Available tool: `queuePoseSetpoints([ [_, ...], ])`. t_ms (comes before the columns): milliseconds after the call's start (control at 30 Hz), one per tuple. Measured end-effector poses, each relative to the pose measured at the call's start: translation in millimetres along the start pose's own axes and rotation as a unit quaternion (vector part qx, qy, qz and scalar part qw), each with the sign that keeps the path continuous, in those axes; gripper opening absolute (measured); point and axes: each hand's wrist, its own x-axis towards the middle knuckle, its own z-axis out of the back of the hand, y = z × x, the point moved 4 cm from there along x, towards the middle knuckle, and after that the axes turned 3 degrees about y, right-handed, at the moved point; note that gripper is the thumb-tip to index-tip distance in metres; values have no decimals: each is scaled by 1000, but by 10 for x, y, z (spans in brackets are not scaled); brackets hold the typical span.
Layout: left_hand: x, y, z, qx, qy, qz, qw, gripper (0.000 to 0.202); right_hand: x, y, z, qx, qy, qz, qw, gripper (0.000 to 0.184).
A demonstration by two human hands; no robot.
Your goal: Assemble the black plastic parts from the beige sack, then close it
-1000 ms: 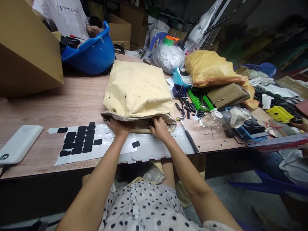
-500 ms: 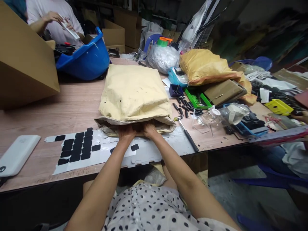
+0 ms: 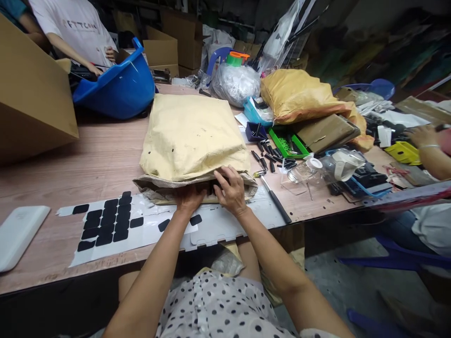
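Note:
A bulky cream sack (image 3: 193, 134) lies on the table in front of me, its mouth facing me. My left hand (image 3: 190, 198) reaches into that mouth; its fingers are hidden inside. On the upper lip of the mouth rests my right hand (image 3: 230, 191), fingers spread apart and touching the fabric, with nothing held in them. Under the sack's near edge is a white sheet (image 3: 151, 209). To the left, a sheet carries black rounded stickers (image 3: 110, 223). Right of the sack lies a tool with a black handle (image 3: 280, 206).
A blue basin (image 3: 118, 89) and a cardboard box (image 3: 33, 94) stand at left, near a white power bank (image 3: 21, 234). On the right are a green tray (image 3: 287, 143), a clear jar (image 3: 305, 171) and an orange sack (image 3: 299, 96). Co-workers' hands show at left and far right.
My right hand has come out of the sack's mouth and up onto its upper lip. The left hand stays inside. A co-worker at left has lowered a hand toward the basin.

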Motion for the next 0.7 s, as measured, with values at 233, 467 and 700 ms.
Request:
queuePoseSetpoints([
  [233,-69,-48,183,29,-41,-5,999,26,735,-196,-127,35,57,-54,996,48],
  [467,584,-66,463,84,-62,-13,994,68,1158,-345,-310,250,215,-78,941,31],
  [700,1192,191,406,98,76,-18,992,32,1294,-652,-161,415,228,-67,879,36],
])
